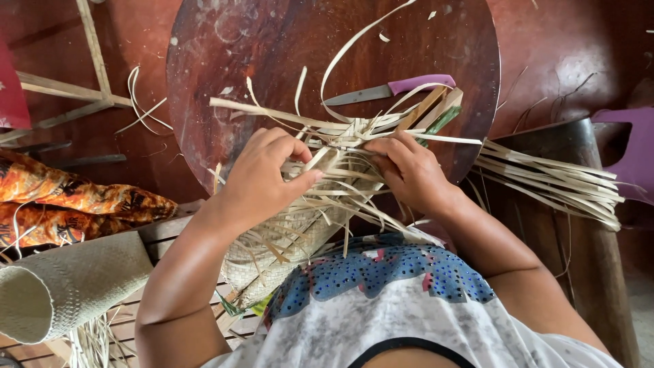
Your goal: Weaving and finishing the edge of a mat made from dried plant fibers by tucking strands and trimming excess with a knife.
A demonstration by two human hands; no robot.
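Note:
A half-woven basket [286, 245] of pale flat strips lies across my lap, its open end of loose strips [340, 136] resting on a round dark wooden board [272, 41]. My left hand [262, 174] grips the basket's woven edge, thumb pressed on the strips. My right hand [409, 170] pinches strips at the weave's upper end, next to a few wooden sticks [429, 109]. A knife with a purple handle [392, 88] lies on the board just beyond both hands.
A bundle of loose strips [552, 180] lies on a dark wooden block at right. A finished woven tube [61, 289] sits lower left beside orange patterned cloth [75, 197]. A wooden frame [88, 82] rests on the red floor at upper left. A purple plastic chair [633, 157] stands far right.

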